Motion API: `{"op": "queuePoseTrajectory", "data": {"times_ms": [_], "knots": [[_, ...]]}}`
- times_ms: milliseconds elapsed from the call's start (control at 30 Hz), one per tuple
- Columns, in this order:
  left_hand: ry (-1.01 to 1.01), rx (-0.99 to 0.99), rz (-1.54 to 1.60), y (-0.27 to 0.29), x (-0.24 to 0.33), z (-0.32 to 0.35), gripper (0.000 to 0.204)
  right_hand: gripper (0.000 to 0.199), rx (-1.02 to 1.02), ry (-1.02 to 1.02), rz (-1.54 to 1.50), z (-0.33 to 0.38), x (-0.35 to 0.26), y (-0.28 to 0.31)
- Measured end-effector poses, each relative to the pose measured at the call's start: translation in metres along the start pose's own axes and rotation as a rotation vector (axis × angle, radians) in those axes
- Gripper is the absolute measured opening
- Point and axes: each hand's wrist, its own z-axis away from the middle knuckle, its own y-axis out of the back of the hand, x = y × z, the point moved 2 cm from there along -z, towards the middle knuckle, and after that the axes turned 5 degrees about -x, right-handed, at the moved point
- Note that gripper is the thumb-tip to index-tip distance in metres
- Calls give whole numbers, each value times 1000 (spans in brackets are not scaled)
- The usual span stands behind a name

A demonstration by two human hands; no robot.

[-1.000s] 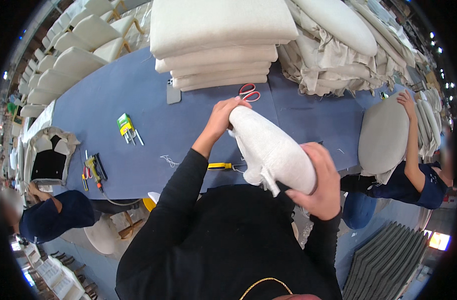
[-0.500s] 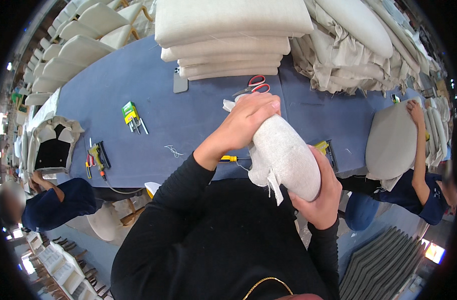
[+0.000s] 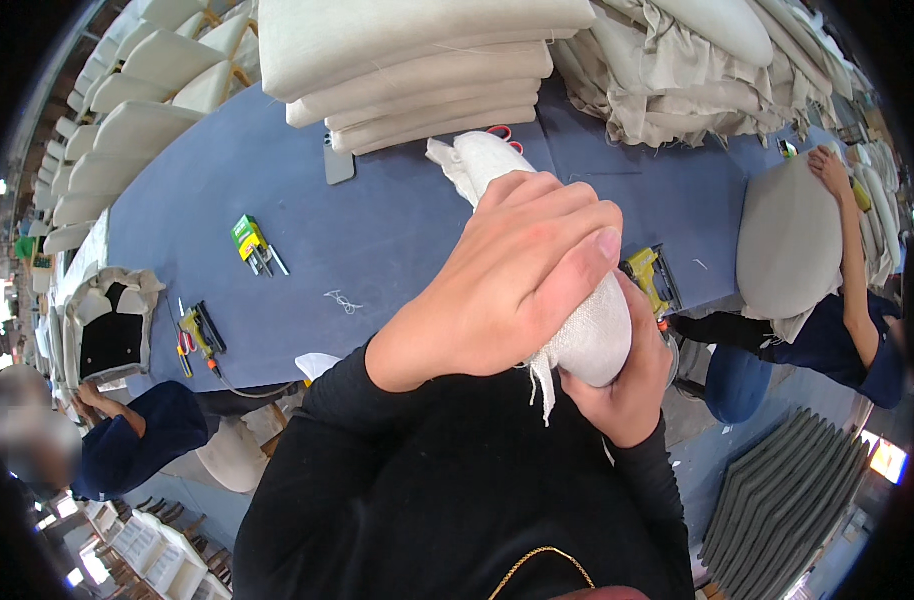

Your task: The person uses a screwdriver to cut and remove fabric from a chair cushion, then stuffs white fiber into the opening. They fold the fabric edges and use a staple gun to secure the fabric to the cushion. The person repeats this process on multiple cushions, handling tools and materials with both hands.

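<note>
Left hand point(image 3: 512, 275) clasped over the pale padded piece point(image 3: 599, 342), right hand point(image 3: 632, 398) cupping its lower end; both grips holding it, over the bench's point(image 3: 377, 225) near edge. Risk: rounded end could slip if the right grip slackens; loose frayed strip point(image 3: 544, 388) could snag. Yellow tool point(image 3: 650, 280) lies near that edge, just beside the right hand; red-handled scissors point(image 3: 500, 132) partly hidden behind the piece, near the panel stack point(image 3: 417, 75).
</note>
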Motion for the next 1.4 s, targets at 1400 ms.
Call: {"op": "queuePoseTrajectory", "data": {"times_ms": [1400], "knots": [[-116, 47, -172, -32, -6, 41, 86, 82, 247, 90, 104, -11, 73, 80]]}}
